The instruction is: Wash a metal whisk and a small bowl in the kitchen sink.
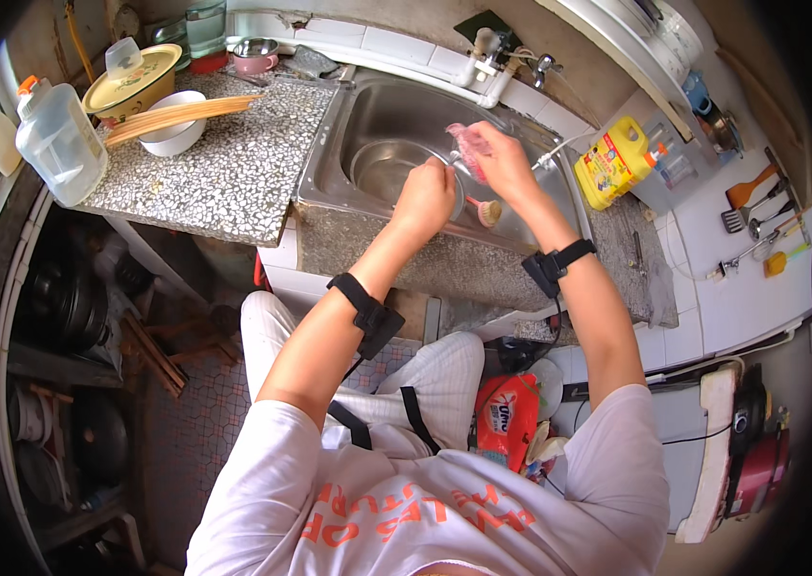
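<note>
Over the stainless steel sink [391, 93] both hands are raised close together. My left hand [426, 193] is closed around the end of a small, shiny metal utensil [455, 156], whose kind I cannot tell. A pink cloth [472, 151] is gripped in my right hand [499, 162], beside that utensil. Beneath them a round metal basin [384, 173] rests in the sink, partly hidden by my left hand. A round scrubbing brush [488, 213] with a pink handle lies just right of the basin.
On the speckled counter [233, 173] at left, wooden chopsticks [182, 119] lie across a white bowl [174, 144], near a lidded enamel pot [128, 86] and a plastic jug [63, 144]. A yellow detergent bottle [611, 164] stands right of the sink, below a wall tap [544, 68].
</note>
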The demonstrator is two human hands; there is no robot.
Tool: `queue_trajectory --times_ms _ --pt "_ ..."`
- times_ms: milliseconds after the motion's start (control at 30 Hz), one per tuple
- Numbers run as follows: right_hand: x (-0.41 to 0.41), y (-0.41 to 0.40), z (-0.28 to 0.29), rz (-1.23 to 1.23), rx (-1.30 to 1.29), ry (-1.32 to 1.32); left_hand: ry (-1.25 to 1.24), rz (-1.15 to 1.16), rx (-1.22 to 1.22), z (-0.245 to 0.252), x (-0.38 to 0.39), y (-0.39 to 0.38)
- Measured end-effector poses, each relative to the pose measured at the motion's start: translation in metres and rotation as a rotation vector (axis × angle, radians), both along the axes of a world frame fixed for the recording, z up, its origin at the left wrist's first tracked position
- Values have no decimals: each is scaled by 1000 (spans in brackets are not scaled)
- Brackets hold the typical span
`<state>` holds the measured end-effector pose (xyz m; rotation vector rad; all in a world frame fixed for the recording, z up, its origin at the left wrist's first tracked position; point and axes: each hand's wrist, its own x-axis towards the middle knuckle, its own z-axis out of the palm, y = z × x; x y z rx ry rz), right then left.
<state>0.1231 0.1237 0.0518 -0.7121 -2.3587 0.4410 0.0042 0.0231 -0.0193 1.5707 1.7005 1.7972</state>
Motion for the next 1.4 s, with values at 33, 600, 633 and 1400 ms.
queue_trajectory --times_ms 33,600,633,1400 --pt "7 10 0 -1 9 -1 -25 10 0 2 3 1" --pt "-48 -26 -56 -83 -819 708 -92 -63 23 7 4 0" --pt "-49 -26 -48 -81 -828 706 -92 -58 16 6 4 -2" --pt "-53 -1 18 0 -1117 916 -79 -217 -128 12 -4 -13"
